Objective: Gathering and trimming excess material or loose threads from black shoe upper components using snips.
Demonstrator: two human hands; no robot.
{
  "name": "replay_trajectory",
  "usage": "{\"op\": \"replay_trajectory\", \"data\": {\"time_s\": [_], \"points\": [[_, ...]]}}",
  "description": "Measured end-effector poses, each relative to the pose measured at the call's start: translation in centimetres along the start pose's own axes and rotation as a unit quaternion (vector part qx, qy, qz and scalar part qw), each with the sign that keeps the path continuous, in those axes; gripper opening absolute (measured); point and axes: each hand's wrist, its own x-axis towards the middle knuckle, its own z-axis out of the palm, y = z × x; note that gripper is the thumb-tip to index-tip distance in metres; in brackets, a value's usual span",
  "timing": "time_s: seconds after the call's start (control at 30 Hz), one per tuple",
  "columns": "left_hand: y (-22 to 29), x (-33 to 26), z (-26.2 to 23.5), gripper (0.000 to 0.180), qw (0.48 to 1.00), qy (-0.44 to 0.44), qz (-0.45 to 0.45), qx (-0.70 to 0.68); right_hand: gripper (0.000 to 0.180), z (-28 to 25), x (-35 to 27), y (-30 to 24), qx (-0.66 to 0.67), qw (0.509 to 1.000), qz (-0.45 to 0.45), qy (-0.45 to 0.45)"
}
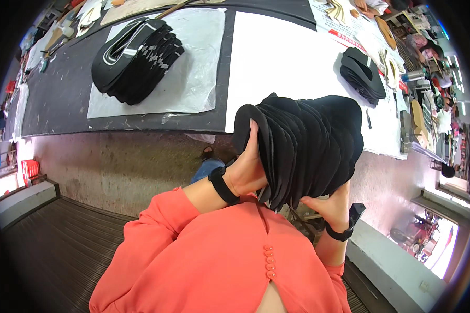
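Note:
Close in front of my body is a thick stack of black cut pieces [313, 146], flat and round-ended like shoe parts, fanned out in many layers. My left hand [249, 166] grips its left end, the thumb lying upright along the outermost piece and the fingers hidden behind. Under the lower right side, my right hand [333, 207] supports and clasps the stack, with its thumb against the lower edges and its other fingers out of sight. The bundle is held up in front of the table's near edge, tilted, and covers part of the white sheet [277, 62].
A pile of black U-shaped pieces [133, 62] with pale edges lies on a plastic sheet [203, 68] on the dark table [62, 88]. A smaller black pile [361, 75] sits at the right, near a pen [369, 119]. A red crate [30, 169] stands far left.

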Motion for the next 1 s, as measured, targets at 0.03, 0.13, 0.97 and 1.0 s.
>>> {"op": "replay_trajectory", "data": {"time_s": [0.03,0.13,0.97,1.0], "points": [[0.3,-0.2,0.1,0.089,1.000,0.002,0.005,-0.001,0.111,0.2,0.3,-0.1,0.001,1.000,-0.002,-0.005],[1.0,-1.0,0.0,0.088,1.000,-0.003,0.021,-0.016,0.111,0.9,1.0,-0.7,0.027,0.999,0.004,-0.024],[10.3,-22.5,-3.5,0.067,0.906,0.225,0.355,0.056,0.101,23.1,11.6,-9.0,0.328,0.847,0.012,-0.419],[10.8,-22.3,-3.4,0.067,0.908,0.231,0.343,0.062,0.099,24.8,12.4,-8.0,0.359,0.818,0.033,-0.448]]}}
